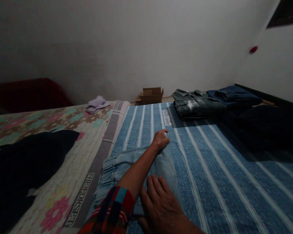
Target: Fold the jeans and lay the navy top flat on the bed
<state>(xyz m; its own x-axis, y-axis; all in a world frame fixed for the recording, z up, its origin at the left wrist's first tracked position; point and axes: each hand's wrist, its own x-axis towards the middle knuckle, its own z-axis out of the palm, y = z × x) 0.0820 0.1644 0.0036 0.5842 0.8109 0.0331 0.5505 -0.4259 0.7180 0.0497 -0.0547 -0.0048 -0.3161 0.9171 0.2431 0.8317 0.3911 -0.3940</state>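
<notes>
A folded pair of light-blue jeans [123, 167], with a gathered elastic waist towards the left, lies on the blue striped bed cover [205, 156]. My left hand [160, 139] reaches across to the far right corner of the jeans. Its fingers are curled in at the fabric there, though the fingertips are partly hidden. Nearer to me, my right hand [161, 204] rests flat on the jeans, palm down and fingers stretched out. A plaid sleeve [114, 208] on my left arm covers part of the denim.
Folded grey-black denim garments [195, 102] lie at the far right, beside folded dark-blue jeans [234, 94] and a dark clothing pile [271, 126]. Left are a dark garment [39, 159] and a lilac cloth [97, 104] on a floral cover [88, 143]. A cardboard box [151, 96] stands beyond the bed.
</notes>
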